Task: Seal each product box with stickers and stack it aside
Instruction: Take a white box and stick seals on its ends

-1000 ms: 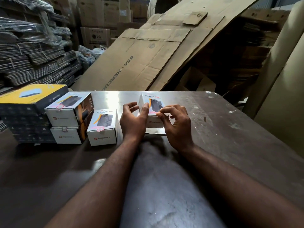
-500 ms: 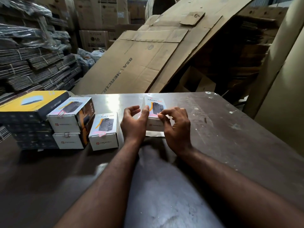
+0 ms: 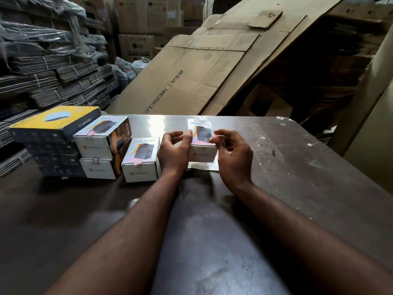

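A white product box (image 3: 201, 136) printed HALLEY 20K stands on the metal table (image 3: 287, 167), on a pale shiny sheet (image 3: 203, 167). My left hand (image 3: 173, 153) is at its left side: the thumb rests against the box and the other fingers curl loosely, off it. My right hand (image 3: 232, 155) is at the box's right top edge, thumb and forefinger pinching a small pink sticker (image 3: 215, 137) there. To the left, a like box (image 3: 141, 159) with a pink sticker over its lid edge stands beside a stack of two more (image 3: 101, 145).
A pile of dark boxes topped by a yellow one (image 3: 53, 122) stands at the table's far left. Large flattened cartons (image 3: 191, 77) lean behind the table. Bundled cardboard (image 3: 53, 77) is stacked at the back left. A beige panel (image 3: 374, 116) rises on the right.
My right fingers have drawn back from the box's front to its right top edge. My left hand has stayed at the box's left side. The view has tilted up a little.
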The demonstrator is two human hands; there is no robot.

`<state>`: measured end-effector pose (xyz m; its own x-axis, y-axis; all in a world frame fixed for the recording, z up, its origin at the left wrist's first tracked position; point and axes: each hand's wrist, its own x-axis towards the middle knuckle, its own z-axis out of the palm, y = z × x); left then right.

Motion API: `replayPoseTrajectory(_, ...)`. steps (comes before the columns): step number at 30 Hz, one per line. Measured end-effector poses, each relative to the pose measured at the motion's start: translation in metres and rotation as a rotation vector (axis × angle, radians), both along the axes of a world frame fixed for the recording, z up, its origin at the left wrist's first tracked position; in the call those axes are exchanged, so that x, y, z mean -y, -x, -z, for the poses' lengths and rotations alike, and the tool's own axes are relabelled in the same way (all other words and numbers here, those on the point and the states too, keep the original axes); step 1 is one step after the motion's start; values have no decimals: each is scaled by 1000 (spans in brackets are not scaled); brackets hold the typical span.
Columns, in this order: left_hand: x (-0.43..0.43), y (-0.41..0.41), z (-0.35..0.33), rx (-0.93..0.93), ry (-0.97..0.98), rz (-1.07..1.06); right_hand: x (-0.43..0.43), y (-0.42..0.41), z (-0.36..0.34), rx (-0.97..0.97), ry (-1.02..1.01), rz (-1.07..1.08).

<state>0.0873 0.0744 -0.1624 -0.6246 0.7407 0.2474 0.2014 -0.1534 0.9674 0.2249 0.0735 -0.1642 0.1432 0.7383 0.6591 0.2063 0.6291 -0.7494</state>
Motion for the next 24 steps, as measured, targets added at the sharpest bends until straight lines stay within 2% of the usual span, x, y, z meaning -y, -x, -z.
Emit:
replayPoseTrajectory(6,2,3,-1,48,-32,8,-3,3,2,94,42,-29)
replayPoseTrajectory(10,2,3,-4,92,-43,25,2,2,-8,-1,90,-102)
replayPoseTrajectory(13,1,6,-3,94,-26,48,-2,-3,-17,-74,193,-246)
replayPoseTrajectory(16,-1,12,-2,137,-2,75,-6,-9,-22,-19,320,-422)
replayPoseTrajectory(24,-3,15,-9,190,-16,41,-10,-6,-43,60,391,-543)
